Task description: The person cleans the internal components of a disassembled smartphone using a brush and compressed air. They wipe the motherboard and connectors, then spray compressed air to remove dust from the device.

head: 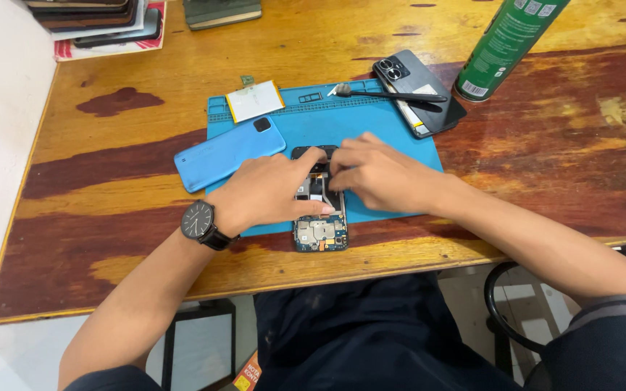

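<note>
Both hands meet over an opened smartphone [319, 230] that lies at the near edge of a blue repair mat [371, 123] on a worn wooden table [545, 166]. The phone's back is off — its blue circuit board and metal shields show at the end nearest the person, while the far end is mostly covered by the hands.

The left hand [269, 192], with a black wristwatch [198, 221] on its wrist, lies across the phone's left side, fingers curled and the thumb stretched along the body toward the board. It presses on the phone rather than lifting it. The right hand [378, 174] comes in from the right, its fingers bent and bunched at the phone's middle, touching the left hand's fingertips. Whether it pinches a small part there — I cannot tell, as the fingers hide the spot.

Just left of the hands a light-blue back cover [230, 152] lies half on the mat. Behind it sits a white phone battery [255, 100]. At the mat's far right corner a dark smartphone [418, 90] lies camera-side up with a slim brush [385, 93] across it. A green spray can [505, 43] stands beyond. A stack of phones [96, 18] lies at the table's far left corner.
</note>
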